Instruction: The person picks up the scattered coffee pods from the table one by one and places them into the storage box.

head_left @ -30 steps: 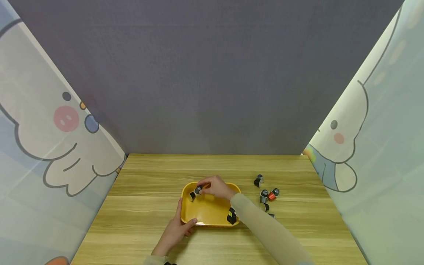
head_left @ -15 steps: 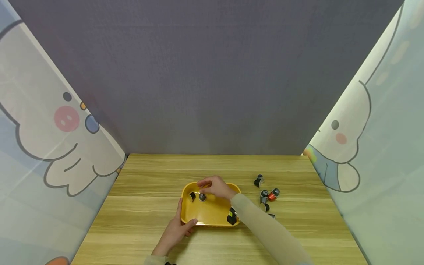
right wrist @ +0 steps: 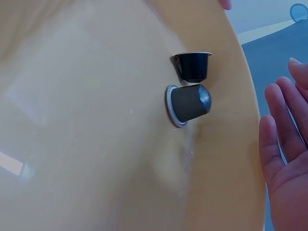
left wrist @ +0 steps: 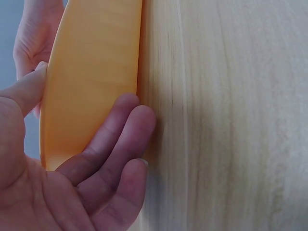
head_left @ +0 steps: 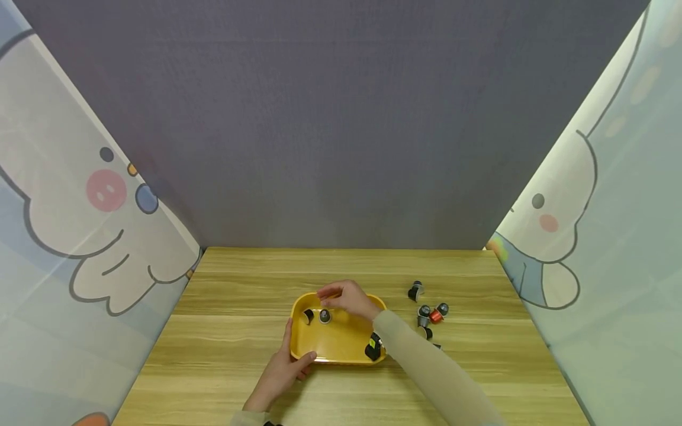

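My left hand (head_left: 282,368) grips the near left corner of a yellow tray (head_left: 341,360). In the left wrist view its thumb lies at the rim, with the fingers against the outer wall. Two coffee capsules are inside the tray, close together near the far left. The black capsule (right wrist: 193,66) lies on its side in the head view, and the dark grey capsule (right wrist: 189,103) stands on its wide rim beside it. Above the tray's far edge is my right hand (head_left: 348,299), fingers loosely extended and holding nothing. In the right wrist view this hand is apart from both capsules.
To the tray's right, several more capsules lie loose on the wooden table (head_left: 229,331), among them a red capsule (head_left: 438,315) and a black capsule (head_left: 413,293). A black device (head_left: 374,348) shows under the right sleeve (head_left: 426,367). A grey wall (head_left: 341,148) rises behind.
One second ago my right fingers pinched the dark grey capsule; they have let it go, and it now stands in the tray beside the black one. My left hand has stayed in place.
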Motion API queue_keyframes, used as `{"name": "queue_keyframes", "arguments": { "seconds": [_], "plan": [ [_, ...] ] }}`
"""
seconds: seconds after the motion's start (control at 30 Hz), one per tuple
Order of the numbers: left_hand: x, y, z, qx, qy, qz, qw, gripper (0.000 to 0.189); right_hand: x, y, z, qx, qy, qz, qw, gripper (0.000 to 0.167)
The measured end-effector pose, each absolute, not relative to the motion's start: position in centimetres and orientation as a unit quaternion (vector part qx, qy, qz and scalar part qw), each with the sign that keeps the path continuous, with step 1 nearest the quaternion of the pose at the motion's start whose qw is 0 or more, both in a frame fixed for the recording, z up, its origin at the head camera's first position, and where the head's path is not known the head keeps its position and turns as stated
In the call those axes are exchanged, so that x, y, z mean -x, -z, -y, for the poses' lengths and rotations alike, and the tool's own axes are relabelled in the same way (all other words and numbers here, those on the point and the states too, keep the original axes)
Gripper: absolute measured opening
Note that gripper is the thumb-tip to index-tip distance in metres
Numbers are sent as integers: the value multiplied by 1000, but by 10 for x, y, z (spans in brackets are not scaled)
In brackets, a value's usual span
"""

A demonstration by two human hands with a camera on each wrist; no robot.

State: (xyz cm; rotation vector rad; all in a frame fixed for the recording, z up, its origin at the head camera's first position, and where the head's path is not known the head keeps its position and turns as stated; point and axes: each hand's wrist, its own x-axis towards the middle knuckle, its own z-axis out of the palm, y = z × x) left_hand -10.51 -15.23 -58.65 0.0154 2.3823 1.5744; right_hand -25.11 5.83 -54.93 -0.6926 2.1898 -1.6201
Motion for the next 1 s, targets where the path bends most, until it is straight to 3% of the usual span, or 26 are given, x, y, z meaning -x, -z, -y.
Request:
{"name": "queue_keyframes", "arguments": {
  "seconds": [0.4,1.0],
  "plan": [
    [102,581,151,0,-532,-836,134,105,248,541,-76,264,549,-782,133,30],
    [100,583,150,3,-523,-843,123,106,217,535,-122,190,605,-765,111,29]
  ]
}}
